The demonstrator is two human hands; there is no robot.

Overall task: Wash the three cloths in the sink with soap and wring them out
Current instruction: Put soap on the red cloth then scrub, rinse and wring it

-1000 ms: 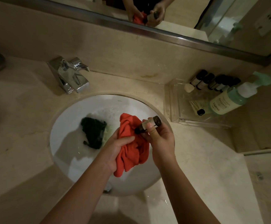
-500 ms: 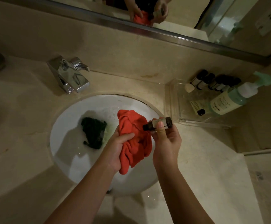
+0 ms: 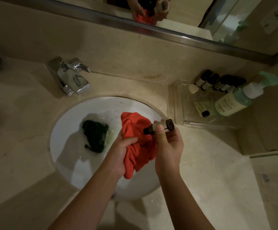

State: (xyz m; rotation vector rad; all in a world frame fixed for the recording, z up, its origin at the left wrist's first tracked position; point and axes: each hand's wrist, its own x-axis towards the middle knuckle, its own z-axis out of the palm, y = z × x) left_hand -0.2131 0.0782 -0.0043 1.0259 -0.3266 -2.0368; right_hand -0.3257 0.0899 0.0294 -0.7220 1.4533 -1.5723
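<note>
My left hand [image 3: 123,151] grips a bunched red cloth [image 3: 138,143] over the right side of the white round sink [image 3: 71,146]. My right hand [image 3: 168,143] pinches a small dark soap bottle [image 3: 159,127], held sideways with its neck pointing at the red cloth. A dark green cloth [image 3: 95,136] lies crumpled in the basin with a pale green patch [image 3: 109,136] beside it. I see no third cloth apart from these.
A chrome faucet [image 3: 68,75] stands behind the sink at the left. On the right a clear tray [image 3: 178,103] holds several small dark bottles [image 3: 218,82] and a green pump bottle [image 3: 237,98]. A mirror [image 3: 168,14] runs along the back wall.
My right hand has moved the small bottle to the right and turned it more level, away from the cloth's top. The red cloth has shifted slightly in my left hand.
</note>
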